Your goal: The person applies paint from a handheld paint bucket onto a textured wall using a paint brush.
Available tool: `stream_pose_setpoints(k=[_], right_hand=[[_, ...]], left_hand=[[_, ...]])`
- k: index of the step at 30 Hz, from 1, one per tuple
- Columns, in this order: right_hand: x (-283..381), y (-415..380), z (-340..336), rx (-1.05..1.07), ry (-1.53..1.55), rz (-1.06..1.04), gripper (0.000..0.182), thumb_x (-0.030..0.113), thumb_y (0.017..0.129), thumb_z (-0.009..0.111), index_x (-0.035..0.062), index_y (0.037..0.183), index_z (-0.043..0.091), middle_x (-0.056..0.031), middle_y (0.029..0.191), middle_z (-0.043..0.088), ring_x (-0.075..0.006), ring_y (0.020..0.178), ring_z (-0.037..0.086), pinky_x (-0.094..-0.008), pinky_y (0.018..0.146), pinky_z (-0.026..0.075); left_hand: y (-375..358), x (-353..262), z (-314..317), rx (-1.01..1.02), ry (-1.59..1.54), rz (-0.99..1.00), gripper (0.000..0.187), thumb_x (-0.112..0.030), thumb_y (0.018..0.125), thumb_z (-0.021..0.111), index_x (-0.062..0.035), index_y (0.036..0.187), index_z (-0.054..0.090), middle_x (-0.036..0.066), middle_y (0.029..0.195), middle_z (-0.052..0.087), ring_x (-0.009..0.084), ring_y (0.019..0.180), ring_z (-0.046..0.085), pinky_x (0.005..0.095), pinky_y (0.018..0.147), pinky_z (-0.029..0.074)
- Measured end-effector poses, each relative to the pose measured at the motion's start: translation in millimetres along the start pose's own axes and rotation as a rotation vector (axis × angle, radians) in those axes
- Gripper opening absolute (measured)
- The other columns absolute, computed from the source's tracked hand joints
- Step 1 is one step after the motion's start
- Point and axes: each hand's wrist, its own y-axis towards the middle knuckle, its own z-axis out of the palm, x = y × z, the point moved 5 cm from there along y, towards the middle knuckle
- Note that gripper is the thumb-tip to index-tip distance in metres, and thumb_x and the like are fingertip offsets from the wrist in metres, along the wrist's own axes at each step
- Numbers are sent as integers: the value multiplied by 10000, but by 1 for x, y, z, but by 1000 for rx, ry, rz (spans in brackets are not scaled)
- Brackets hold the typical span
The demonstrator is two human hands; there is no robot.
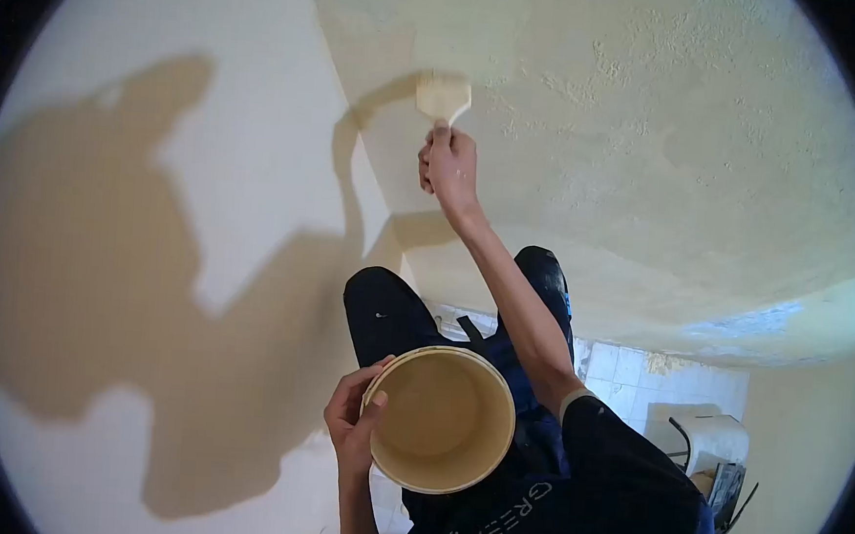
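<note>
My right hand [450, 167] grips the handle of a wide, pale brush [444, 97], its head against the cream wall [630, 152] near the corner with the white wall. My left hand [356, 415] holds a cream bucket [440, 420] by its rim, with the thumb over the edge and the fingers outside. The bucket is above my lap, and its inside is a pale beige. How much it holds I cannot tell.
The plain wall [266, 22] on the left carries a large shadow. Rough patches mark the wall on the right. White floor tiles [627, 367] lie below, with a white container [716, 439] and dark items at the lower right.
</note>
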Motion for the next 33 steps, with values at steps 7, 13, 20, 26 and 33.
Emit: stream_pose_setpoints(k=[7, 13, 20, 26, 33], right_hand=[[11, 25, -29, -77, -237, -391, 453, 326, 1016, 350, -1, 725, 470, -65, 530, 444, -146, 418, 432, -332, 412, 350], [-151, 5, -70, -132, -332, -65, 479, 381, 1005, 374, 55, 659, 429, -19, 492, 421, -113, 362, 385, -312, 321, 298], [-25, -6, -38, 47, 2, 35, 431, 319, 1010, 354, 98, 642, 382, 8, 498, 353, -89, 360, 351, -282, 321, 277], [119, 19, 26, -34, -290, -677, 446, 374, 1004, 400, 42, 712, 457, -11, 544, 464, -78, 403, 418, -272, 353, 348], [-22, 33, -21, -152, -349, -581, 406, 291, 993, 400, -63, 820, 499, -249, 668, 500, -396, 601, 471, -452, 592, 400]], left_hand=[[-3, 6, -5, -26, -39, 19, 320, -77, 840, 626, 27, 1138, 579, 221, 1183, 612, 268, 1097, 599, 375, 1000, 421], [-2, 4, -4, -31, -44, 23, 319, -54, 841, 609, 36, 1144, 569, 218, 1187, 611, 268, 1105, 595, 377, 1004, 419], [0, 7, -8, -25, -34, 25, 323, -59, 841, 612, 37, 1147, 571, 212, 1181, 614, 262, 1107, 593, 376, 1004, 417], [3, 5, 0, -15, 1, 9, 327, -74, 840, 615, 34, 1146, 574, 205, 1177, 618, 254, 1093, 594, 370, 1000, 419], [2, 6, -1, -48, 52, 25, 334, -74, 835, 618, 39, 1145, 568, 207, 1179, 617, 252, 1088, 596, 372, 998, 421]])
